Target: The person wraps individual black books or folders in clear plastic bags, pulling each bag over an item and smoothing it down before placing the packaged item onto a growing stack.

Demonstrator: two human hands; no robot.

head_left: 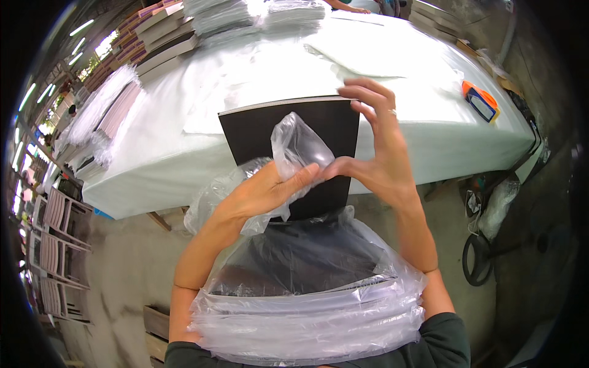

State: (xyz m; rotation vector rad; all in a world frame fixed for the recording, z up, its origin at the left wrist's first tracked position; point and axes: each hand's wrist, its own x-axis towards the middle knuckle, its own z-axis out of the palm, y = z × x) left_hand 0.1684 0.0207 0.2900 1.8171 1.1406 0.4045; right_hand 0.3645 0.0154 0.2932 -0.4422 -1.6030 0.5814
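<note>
A clear plastic bag [297, 144] is bunched in my left hand [267, 187], its thumb and fingers pinching the film while loose folds hang to the left. My right hand [380, 144] is open, fingers spread and curved. Its thumb tip comes up to the plastic by my left fingers, and its fingertips are near the top right corner of a black flat board [251, 132]. That board leans against the table edge behind my hands, and a pale layered strip shows along its top. Closer to me, between my forearms, lies a stack of plastic-wrapped dark flat items [307, 319].
A white-covered table [153, 165] spans the view ahead. Plastic-wrapped stacks [110, 113] and piled boxes [162, 37] stand at its left. An orange and blue tape dispenser [480, 101] sits at the right. Pale chairs [58, 245] are left; another person's arm [346, 6] shows far off.
</note>
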